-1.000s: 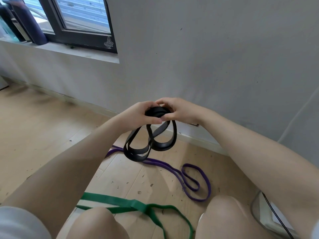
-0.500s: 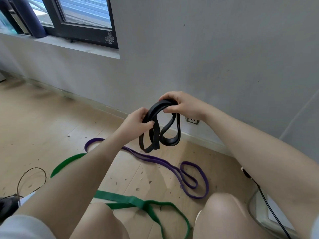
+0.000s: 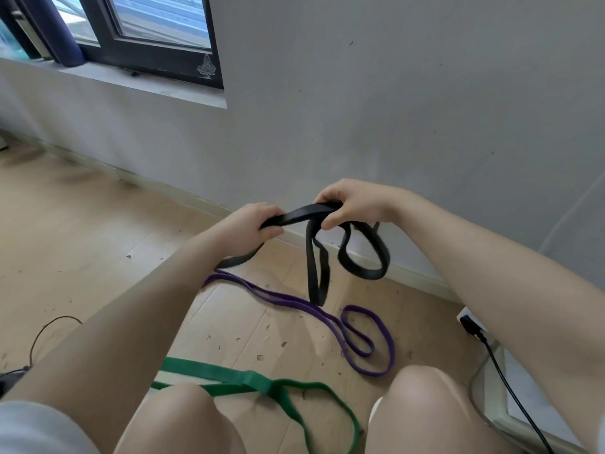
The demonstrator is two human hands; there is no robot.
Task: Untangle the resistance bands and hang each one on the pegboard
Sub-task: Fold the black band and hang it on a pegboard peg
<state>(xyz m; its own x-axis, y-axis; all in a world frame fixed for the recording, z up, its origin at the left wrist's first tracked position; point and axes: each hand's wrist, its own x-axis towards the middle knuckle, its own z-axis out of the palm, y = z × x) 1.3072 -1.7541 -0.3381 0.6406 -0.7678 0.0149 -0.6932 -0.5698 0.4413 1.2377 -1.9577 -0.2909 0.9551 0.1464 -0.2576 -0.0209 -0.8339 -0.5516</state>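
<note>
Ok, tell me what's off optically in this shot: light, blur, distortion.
Head view: soft daylight from the window, no glare; wide-angle bending shows in the skirting; the black band is slightly motion-blurred where it hangs; both hands and the floor bands stay fairly sharp.

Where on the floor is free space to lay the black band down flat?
Bare wooden floor lies to the left, between the baseboard and the left forearm. It is crowded ahead: the purple band snakes under the black band, and the green band crosses by the knees. A cable runs at right.
</note>
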